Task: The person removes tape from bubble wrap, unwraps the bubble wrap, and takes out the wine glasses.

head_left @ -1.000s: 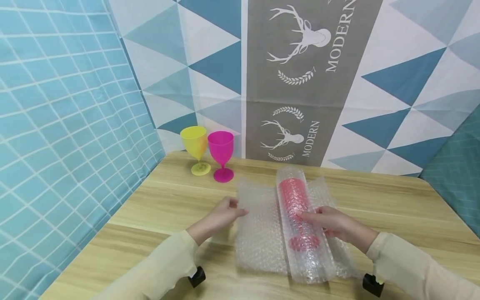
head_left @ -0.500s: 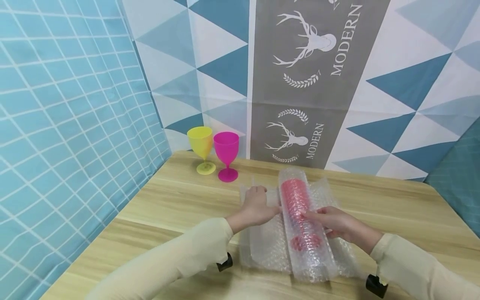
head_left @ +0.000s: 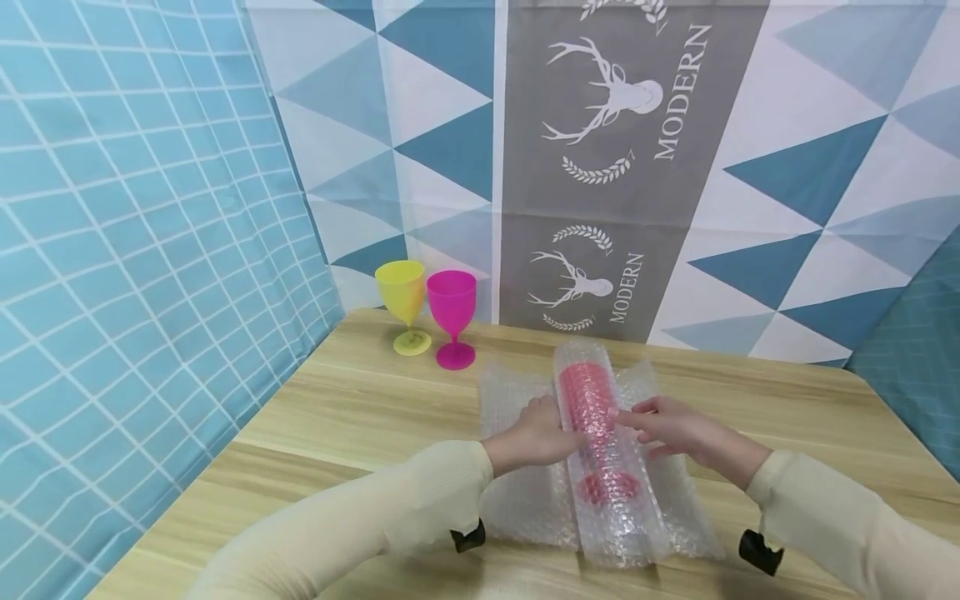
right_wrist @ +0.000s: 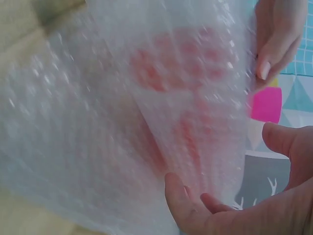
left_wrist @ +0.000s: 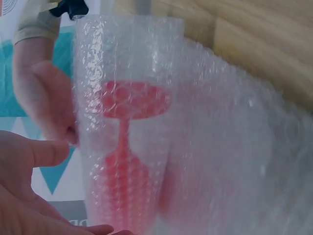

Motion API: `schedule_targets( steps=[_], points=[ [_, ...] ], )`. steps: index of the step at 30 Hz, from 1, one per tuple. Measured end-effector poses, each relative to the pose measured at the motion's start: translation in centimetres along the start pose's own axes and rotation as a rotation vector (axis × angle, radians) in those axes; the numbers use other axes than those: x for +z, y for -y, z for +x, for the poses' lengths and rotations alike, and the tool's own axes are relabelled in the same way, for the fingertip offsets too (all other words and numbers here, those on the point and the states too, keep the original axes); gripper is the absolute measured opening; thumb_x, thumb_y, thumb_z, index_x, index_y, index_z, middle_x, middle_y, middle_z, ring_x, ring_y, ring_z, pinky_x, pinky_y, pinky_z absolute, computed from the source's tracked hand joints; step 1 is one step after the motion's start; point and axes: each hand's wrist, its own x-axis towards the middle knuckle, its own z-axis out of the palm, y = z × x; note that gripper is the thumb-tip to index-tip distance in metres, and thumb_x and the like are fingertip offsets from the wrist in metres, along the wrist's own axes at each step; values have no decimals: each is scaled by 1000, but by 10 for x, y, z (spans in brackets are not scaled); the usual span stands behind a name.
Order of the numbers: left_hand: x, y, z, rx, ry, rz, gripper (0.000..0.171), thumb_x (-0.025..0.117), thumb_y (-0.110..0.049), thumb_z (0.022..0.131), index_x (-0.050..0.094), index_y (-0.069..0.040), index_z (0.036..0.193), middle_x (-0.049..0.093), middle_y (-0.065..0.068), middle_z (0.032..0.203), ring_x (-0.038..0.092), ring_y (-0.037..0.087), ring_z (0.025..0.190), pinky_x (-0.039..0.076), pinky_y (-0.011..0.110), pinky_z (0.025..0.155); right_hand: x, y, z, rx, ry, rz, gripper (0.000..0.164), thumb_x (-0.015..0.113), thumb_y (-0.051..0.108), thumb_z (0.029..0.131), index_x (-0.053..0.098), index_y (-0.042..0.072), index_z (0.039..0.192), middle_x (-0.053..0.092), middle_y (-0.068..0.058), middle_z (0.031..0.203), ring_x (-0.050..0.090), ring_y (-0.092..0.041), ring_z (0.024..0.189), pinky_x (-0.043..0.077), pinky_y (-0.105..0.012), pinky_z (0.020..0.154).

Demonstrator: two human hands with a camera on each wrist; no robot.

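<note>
A red goblet (head_left: 588, 400) lies inside a roll of bubble wrap (head_left: 618, 533), its round foot toward the person. My left hand (head_left: 534, 435) is at the roll's left side, with the thumb reaching over it in the head view. In the left wrist view that thumb (left_wrist: 51, 152) is straight, and fingertips meet the wrap low down. My right hand (head_left: 686, 432) is on the other side, its fingertips at the roll's edge. Thumb and fingers of this hand stand apart in the right wrist view, the fingertips (right_wrist: 176, 196) against the plastic.
A yellow goblet (head_left: 401, 292) and a magenta goblet (head_left: 452, 304) stand upright at the back left of the wooden table (head_left: 360, 400). Flat bubble wrap (head_left: 513, 500) spreads out on both sides of the roll. Patterned cloth (head_left: 585, 183) hangs behind the table.
My left hand has moved right, from the left edge of the bubble wrap to the roll. The right hand has loosened from the roll and lifted slightly. The wrapped goblet stays nearly in place.
</note>
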Motion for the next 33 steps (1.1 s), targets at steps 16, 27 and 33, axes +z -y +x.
schedule_targets(
  steps=[16, 27, 33],
  points=[
    [21, 9, 0, -231, 87, -395, 71, 72, -27, 80, 44, 12, 133, 42, 31, 142, 43, 48, 130, 33, 63, 110, -18, 24, 26, -59, -42, -160, 61, 51, 36, 98, 43, -13, 133, 47, -32, 137, 52, -46, 122, 48, -52, 100],
    [26, 14, 3, -216, 206, -505, 61, 67, -27, 86, 43, -3, 138, 56, 16, 134, 54, 35, 122, 44, 54, 103, -13, 33, 42, -139, -143, -237, 30, 65, 22, 88, 68, -5, 99, 68, -14, 88, 66, -21, 80, 60, -34, 73],
    [16, 7, 14, -148, 200, -496, 61, 65, -25, 87, 42, -6, 140, 56, 14, 135, 53, 32, 124, 42, 51, 107, -21, 50, 45, -168, -158, -348, 22, 69, 23, 84, 67, 2, 79, 65, -5, 76, 64, -16, 70, 60, -32, 68]
  ],
)
